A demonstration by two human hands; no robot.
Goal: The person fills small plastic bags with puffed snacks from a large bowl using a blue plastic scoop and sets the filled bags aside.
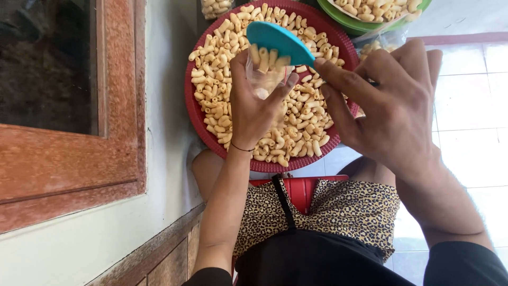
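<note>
My left hand (253, 108) holds a small clear plastic bag (264, 79) upright over a round red woven tray (191, 100) heaped with pale tube-shaped snack pieces (211, 79). My right hand (389, 103) grips a teal plastic scoop (278, 41) by its handle and tips it at the bag's mouth. A few snack pieces lie in the scoop and at the bag's opening.
A green tray (344, 20) of the same snack stands at the top right, with filled clear bags (378, 45) beside it. A wall with a wooden window frame (119, 95) runs along the left. White floor tiles (471, 122) lie to the right. My lap, in leopard-print cloth (344, 212), is below.
</note>
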